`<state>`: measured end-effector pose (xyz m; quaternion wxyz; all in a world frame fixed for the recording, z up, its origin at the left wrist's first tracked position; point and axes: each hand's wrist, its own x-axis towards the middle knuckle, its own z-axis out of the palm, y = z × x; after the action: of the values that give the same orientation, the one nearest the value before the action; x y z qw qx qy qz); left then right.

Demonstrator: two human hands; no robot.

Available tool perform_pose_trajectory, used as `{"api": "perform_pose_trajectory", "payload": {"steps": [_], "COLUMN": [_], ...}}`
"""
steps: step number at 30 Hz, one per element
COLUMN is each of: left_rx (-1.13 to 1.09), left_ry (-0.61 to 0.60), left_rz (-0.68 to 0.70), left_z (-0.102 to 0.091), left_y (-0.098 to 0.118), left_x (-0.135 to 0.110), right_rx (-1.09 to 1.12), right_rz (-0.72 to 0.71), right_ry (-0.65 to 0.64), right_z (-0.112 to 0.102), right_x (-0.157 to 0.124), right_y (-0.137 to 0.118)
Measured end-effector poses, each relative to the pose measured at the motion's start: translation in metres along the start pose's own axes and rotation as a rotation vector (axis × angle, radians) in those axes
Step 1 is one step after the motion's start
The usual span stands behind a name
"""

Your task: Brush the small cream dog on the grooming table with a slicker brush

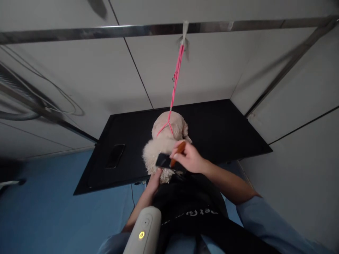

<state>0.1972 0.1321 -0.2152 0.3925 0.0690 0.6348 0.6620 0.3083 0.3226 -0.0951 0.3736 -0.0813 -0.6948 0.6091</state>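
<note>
A small cream, fluffy dog (165, 141) stands on a black grooming table (212, 130), facing away from me. A pink leash (175, 81) runs from its neck up to a metal overhead bar (79, 33). My right hand (189, 158) is closed round a brush with an orange handle and a dark head (167, 160), held against the dog's back. My left hand (155, 180) reaches under the dog's rear and touches its fur; its fingers are mostly hidden.
A dark phone (115, 156) lies flat on the table's left side. A white dryer nozzle with a lit yellow button (144, 231) rests against my chest at the bottom. Blue floor lies left of the table. White walls enclose the back and right.
</note>
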Motion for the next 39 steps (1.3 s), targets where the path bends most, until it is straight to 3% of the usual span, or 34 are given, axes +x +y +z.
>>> {"api": "perform_pose_trajectory", "payload": {"steps": [1,4,5,6,9,10,13,14,17,18,22,23,26,27,30,31,34,35,36,39], "left_rx": [0.004,0.02,0.033,0.046,0.073,0.082,0.132,0.158,0.227,0.236,0.231,0.238,0.259,0.257,0.224,0.215,0.212,0.212,0.212,0.205], "left_ry": [0.008,0.115,0.132,0.125,0.068,0.068,0.114,0.121,0.122,0.126,0.148,0.141,0.118,0.119,0.134,0.133,0.108,0.102,0.099,0.105], "left_rz": [0.009,0.062,0.065,0.059,0.041,0.047,0.072,0.065,0.023,0.019,0.036,0.029,0.021,0.026,0.047,0.05,0.056,0.054,0.051,0.039], "left_z": [0.0,0.001,0.001,0.002,0.001,0.001,0.0,0.001,0.004,0.006,0.014,0.015,0.016,0.016,0.017,0.018,0.02,0.021,0.021,0.019], "left_y": [-0.001,-0.002,-0.001,0.0,0.002,0.002,0.003,0.005,0.01,0.013,0.02,0.02,0.02,0.019,0.019,0.019,0.022,0.023,0.024,0.024], "left_x": [0.0,-0.001,-0.002,-0.003,-0.004,-0.005,-0.006,-0.007,-0.009,-0.01,-0.013,-0.014,-0.015,-0.015,-0.015,-0.016,-0.017,-0.018,-0.018,-0.019], "right_rx": [0.005,-0.049,-0.059,-0.052,0.03,0.037,-0.021,-0.033,-0.006,0.009,0.022,0.029,0.05,0.051,0.026,0.03,0.058,0.059,0.049,-0.009], "right_rz": [0.019,-0.035,-0.062,-0.068,0.066,0.101,0.062,0.046,0.104,0.133,0.068,0.046,0.097,0.111,0.046,0.015,0.04,0.063,0.076,0.016], "right_ry": [-0.03,0.314,0.366,0.317,-0.084,-0.074,0.292,0.297,-0.051,-0.098,0.197,0.157,-0.146,-0.144,0.134,0.148,-0.144,-0.183,-0.14,0.184], "right_z": [-0.001,-0.006,-0.006,-0.006,-0.003,-0.003,-0.004,-0.005,-0.005,-0.005,-0.005,-0.005,-0.005,-0.005,-0.007,-0.007,-0.007,-0.008,-0.01,-0.014], "right_x": [0.002,0.009,0.01,0.01,0.01,0.011,0.015,0.015,0.011,0.011,0.01,0.01,0.01,0.011,0.014,0.014,0.012,0.012,0.012,0.015], "right_y": [0.001,0.001,0.0,-0.001,-0.002,-0.002,0.0,0.0,0.001,0.001,0.0,0.0,-0.001,-0.001,0.0,0.0,0.002,0.003,0.004,0.004]}}
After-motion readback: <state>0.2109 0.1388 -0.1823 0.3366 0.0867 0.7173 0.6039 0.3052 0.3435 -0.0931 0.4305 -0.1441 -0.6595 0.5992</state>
